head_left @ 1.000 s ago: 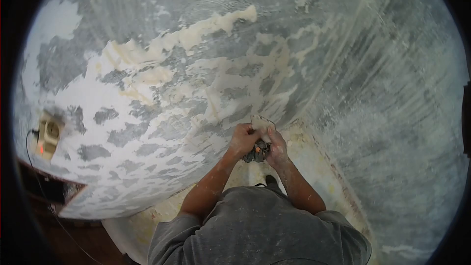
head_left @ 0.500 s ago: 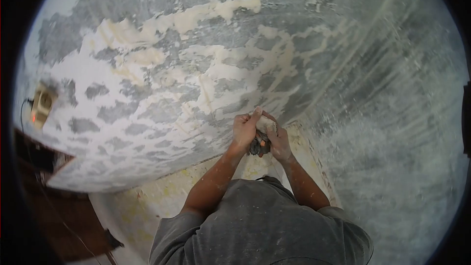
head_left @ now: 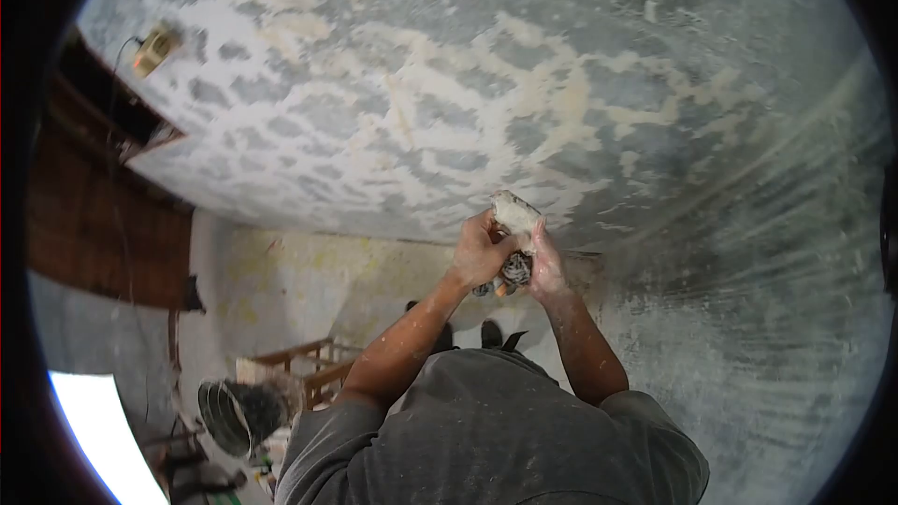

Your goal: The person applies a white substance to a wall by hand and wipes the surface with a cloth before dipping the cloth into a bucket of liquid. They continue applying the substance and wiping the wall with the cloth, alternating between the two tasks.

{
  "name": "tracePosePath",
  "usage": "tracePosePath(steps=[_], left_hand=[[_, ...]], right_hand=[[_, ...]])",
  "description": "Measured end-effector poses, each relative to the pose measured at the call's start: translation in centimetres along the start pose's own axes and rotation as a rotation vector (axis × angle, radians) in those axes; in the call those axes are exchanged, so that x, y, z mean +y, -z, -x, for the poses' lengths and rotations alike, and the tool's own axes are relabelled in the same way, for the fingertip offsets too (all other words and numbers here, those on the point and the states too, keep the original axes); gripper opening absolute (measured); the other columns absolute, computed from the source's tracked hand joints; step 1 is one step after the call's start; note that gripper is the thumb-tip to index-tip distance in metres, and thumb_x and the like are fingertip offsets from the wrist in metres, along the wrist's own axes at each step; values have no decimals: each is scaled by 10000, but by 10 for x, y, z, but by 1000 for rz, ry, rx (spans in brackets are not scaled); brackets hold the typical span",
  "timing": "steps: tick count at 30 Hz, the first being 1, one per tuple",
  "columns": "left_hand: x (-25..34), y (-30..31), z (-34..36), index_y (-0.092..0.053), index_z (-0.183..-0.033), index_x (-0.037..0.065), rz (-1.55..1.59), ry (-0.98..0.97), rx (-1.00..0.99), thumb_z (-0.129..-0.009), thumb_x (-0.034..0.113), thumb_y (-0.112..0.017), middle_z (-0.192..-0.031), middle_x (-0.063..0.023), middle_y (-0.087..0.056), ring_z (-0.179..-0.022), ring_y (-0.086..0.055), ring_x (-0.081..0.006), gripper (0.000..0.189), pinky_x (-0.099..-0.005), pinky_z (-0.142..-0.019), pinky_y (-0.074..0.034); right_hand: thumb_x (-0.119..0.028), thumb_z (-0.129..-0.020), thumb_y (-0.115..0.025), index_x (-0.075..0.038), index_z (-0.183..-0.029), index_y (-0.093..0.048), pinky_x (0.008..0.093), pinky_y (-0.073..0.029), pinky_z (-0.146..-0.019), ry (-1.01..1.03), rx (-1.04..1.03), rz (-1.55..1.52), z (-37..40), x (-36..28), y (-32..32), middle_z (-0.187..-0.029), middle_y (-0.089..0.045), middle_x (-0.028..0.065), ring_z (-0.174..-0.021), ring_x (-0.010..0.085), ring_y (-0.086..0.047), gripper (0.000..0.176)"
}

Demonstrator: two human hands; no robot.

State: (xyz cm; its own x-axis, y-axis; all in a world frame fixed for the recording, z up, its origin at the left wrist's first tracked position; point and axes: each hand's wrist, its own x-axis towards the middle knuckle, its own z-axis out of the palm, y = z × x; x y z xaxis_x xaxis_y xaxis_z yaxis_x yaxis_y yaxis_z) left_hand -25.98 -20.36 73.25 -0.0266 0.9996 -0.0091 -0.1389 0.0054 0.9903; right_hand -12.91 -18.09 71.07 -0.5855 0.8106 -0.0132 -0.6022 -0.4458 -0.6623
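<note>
Just in front of my chest, both hands are closed on a whitish, putty-smeared block. My left hand grips its left side, thumb across the lower part. On the right side, my right hand presses against it, with its thumb pointing up. A dark, crumpled-looking item shows between the palms, with a small orange spot below it; what it is I cannot make out. Beyond the hands stands a grey wall with white and cream patches.
A socket box with an orange light is on the wall at upper left. Dark brown wood stands at the left. A black bucket and a wooden frame are at lower left. Another grey wall rises at right.
The view has turned, so the wall sits higher and the bucket and wooden frame have appeared. My hands have shifted on the block, and more of it shows above them.
</note>
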Motion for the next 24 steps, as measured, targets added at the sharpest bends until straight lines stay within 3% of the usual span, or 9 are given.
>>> tracePosePath(steps=[3,5,6,10,14,19,21,22,24], left_hand=[[1,9,25,-622,-918,-3,-77,132,204,-905,121,-582,-705,-35,-629,-618,-573,-70,131,-236,-538,-461],[-18,29,35,-616,-854,-4,160,168,356,-944,214,-522,-625,-19,-584,-576,-531,-67,254,-228,-512,-413],[-26,42,45,-610,-853,2,199,192,395,-959,359,-476,-615,-35,-580,-556,-530,-97,396,-224,-493,-399],[-16,76,100,-579,-913,21,433,348,598,-920,501,-464,-681,-94,-576,-611,-568,-175,494,-284,-560,-474],[-15,128,169,-558,-987,67,769,325,778,-915,464,-435,-796,-107,-556,-678,-586,-227,421,-396,-603,-514],[-4,177,286,-551,-998,85,704,154,932,-907,431,-489,-769,-99,-599,-680,-607,-199,363,-370,-588,-522],[-13,192,344,-550,-1021,78,827,22,853,-899,413,-530,-699,-71,-615,-629,-614,-153,358,-289,-569,-519],[-1,189,371,-544,-981,79,807,-25,961,-897,430,-538,-632,-46,-596,-524,-577,-114,361,-243,-445,-457],[-12,201,433,-543,-1016,75,678,-58,1027,-886,439,-556,-644,-51,-607,-510,-574,-118,387,-232,-459,-460]], right_hand=[[-527,-939,-412,-1,-1308,-423,347,-502,-840,-195,-130,-136,-1,19,1,-1166,-564,126,-1026,204,-586,644],[-511,-928,-455,0,-1279,-449,349,-486,-859,-247,-50,-71,-1,31,-14,-1161,-566,116,-1018,199,-582,620],[-496,-919,-492,2,-1246,-478,344,-454,-890,-248,-15,-6,1,36,-25,-1152,-569,100,-1012,187,-572,596],[-310,-910,-585,22,-1206,-518,315,-412,-907,-125,22,277,4,67,-38,-1127,-580,82,-1016,161,-553,450],[-136,-850,-638,58,-1070,-607,317,-463,-821,-157,-68,391,6,90,-68,-1022,-648,90,-933,176,-599,295],[-104,-825,-644,50,-1046,-610,298,-471,-784,-397,-460,578,5,145,-184,-989,-654,84,-873,174,-614,271],[-73,-780,-676,35,-1021,-612,292,-475,-765,-330,-752,807,12,180,-254,-947,-653,85,-849,160,-612,272],[-58,-756,-692,29,-1014,-612,290,-476,-765,-263,-931,939,16,203,-287,-929,-650,86,-848,153,-608,284],[-79,-725,-719,-2,-1020,-616,283,-481,-739,-116,-1268,1065,27,260,-353,-871,-656,69,-831,130,-611,322]])
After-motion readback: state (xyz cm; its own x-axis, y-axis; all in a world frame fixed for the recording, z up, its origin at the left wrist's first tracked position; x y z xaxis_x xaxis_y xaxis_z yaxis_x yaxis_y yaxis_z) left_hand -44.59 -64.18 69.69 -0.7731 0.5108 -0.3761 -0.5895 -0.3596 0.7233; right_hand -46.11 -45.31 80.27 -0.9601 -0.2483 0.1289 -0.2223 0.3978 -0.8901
